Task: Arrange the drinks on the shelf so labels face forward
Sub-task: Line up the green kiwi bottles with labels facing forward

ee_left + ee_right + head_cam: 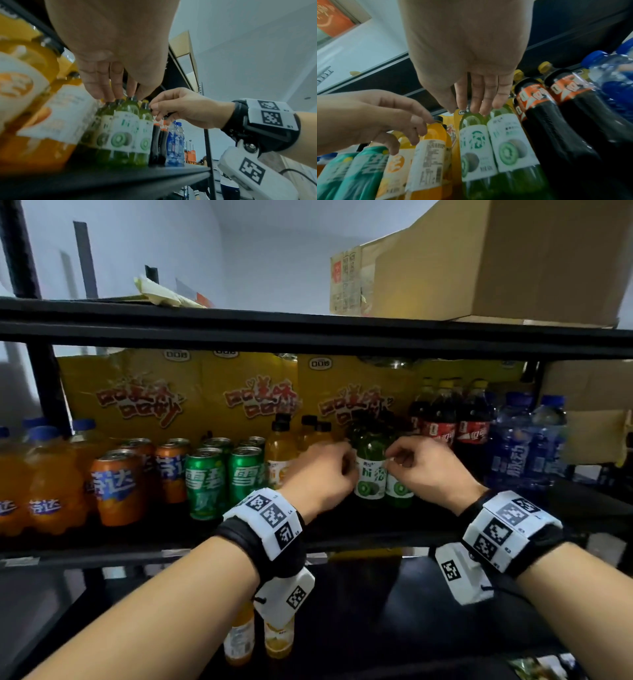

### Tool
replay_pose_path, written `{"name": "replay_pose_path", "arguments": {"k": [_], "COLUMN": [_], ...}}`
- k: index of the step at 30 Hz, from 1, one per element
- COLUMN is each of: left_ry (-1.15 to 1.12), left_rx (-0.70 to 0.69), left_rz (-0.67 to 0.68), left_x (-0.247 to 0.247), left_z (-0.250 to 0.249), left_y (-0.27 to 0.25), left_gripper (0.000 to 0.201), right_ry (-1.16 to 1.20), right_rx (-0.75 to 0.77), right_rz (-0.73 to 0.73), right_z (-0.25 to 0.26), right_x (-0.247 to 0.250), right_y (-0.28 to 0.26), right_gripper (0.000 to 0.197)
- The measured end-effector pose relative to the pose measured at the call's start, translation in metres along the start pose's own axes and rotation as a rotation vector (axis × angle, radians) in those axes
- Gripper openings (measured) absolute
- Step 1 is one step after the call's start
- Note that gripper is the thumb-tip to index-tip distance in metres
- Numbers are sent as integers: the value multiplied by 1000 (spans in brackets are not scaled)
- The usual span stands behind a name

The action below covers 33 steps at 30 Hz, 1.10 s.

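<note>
Two green kiwi drink bottles stand mid-shelf, the left one and the right one, white labels turned forward. My right hand pinches the right kiwi bottle at its neck and cap. My left hand hovers just left of the kiwi bottles with loosely curled fingers that hold nothing; one fingertip touches the black cap of an orange juice bottle, whose small-print side shows in the right wrist view. More kiwi bottles stand behind, mostly hidden.
On the shelf board, left to right, stand orange soda bottles, orange cans, green cans, cola bottles and blue water bottles. Yellow cartons line the back. The shelf above hangs low.
</note>
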<state>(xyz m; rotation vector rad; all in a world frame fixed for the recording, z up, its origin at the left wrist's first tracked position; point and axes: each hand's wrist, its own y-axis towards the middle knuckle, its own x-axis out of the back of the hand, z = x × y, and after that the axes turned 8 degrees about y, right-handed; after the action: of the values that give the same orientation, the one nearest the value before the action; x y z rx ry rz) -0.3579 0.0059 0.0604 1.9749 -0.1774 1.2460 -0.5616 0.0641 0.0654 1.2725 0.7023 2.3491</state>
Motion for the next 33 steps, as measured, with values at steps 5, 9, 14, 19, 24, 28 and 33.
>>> {"name": "replay_pose_path", "arguments": {"k": [5,9,14,19,24,28,33], "left_ry": [-339,-496,-539,-508,-529,-639,-880], "left_rx": [190,357,430,426,381,337,305], "left_rz": [32,20,29,63,-57,-147,-150], "left_x": [-63,-91,-106,-115,-116,-106,-92], "left_z": [-14,-19,-15,-16,-18,-20,-23], "left_y": [-4,7,31,40,26,15,10], "left_gripper": [55,77,72,60,52,49,57], "right_ry": [104,222,359,419,486,614,773], "right_rx": [-98,-129,-125,-80,-59,-34,9], "right_rz": [24,36,51,85,92,65,68], "right_z": [-38,-54,-70,-81,-86,-79,-68], "right_x": [-11,-26,-41,-46,-49,-49,-50], "right_y": [-17,-19,-14,-13,-13,-14,-12], "right_gripper": [12,14,19,22,27,35,30]}}
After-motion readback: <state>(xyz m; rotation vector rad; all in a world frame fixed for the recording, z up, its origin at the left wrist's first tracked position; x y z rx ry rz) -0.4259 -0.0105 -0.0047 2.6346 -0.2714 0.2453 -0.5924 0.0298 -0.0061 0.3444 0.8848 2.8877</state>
